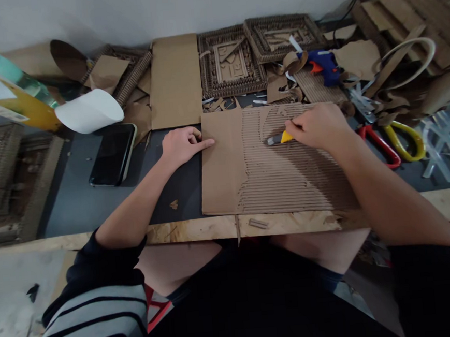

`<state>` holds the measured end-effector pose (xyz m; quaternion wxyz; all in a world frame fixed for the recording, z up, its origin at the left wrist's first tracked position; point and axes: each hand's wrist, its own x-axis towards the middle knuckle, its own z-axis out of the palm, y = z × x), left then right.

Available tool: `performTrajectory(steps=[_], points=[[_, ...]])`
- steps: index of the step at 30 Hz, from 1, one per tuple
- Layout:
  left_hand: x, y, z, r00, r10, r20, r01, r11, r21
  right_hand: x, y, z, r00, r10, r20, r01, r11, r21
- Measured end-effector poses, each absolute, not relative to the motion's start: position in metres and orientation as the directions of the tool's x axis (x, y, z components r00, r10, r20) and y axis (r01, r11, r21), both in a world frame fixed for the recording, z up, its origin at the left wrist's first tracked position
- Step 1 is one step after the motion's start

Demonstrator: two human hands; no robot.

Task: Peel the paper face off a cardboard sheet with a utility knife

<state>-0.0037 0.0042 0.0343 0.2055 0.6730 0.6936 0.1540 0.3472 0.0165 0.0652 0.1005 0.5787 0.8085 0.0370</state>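
A brown cardboard sheet (225, 173) lies flat on the dark mat (75, 201), with much of its top paper peeled away so the corrugated ribs show. My left hand (182, 145) rests at the sheet's left edge, fingers curled and the index finger stretched onto the cardboard. My right hand (315, 126) is closed around a yellow utility knife (281, 138), whose blade touches the ribbed area near the sheet's top.
A black phone (112, 154) lies left on the mat beside a curled white sheet (90, 110). Cardboard frames (230, 61), scraps and a blue glue gun (324, 66) crowd the back. Red and yellow scissors (392, 142) lie right. The wooden table edge (198, 229) runs in front.
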Motion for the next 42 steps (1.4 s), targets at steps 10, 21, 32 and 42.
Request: performTrajectory(steps=[10, 21, 32, 42], points=[[-0.005, 0.005, 0.033, -0.006, 0.997, -0.075, 0.879, 0.041, 0.475, 0.355, 0.02, 0.042, -0.095, 0.944, 0.316, 0.969, 0.161, -0.19], [-0.006, 0.005, 0.033, -0.002, 0.997, -0.081, 0.893, 0.039, 0.449, 0.34, 0.015, 0.019, -0.665, 0.676, 0.318, 0.616, 0.737, -0.279], [-0.008, 0.007, 0.028, 0.004, 0.999, -0.051, 0.88, 0.021, 0.475, 0.325, 0.009, 0.02, -0.617, 0.731, 0.291, 0.741, 0.664, -0.099], [-0.008, 0.007, 0.027, 0.0, 0.999, -0.043, 0.883, 0.02, 0.469, 0.329, 0.021, 0.013, -0.383, 0.847, 0.369, 0.779, 0.511, -0.364]])
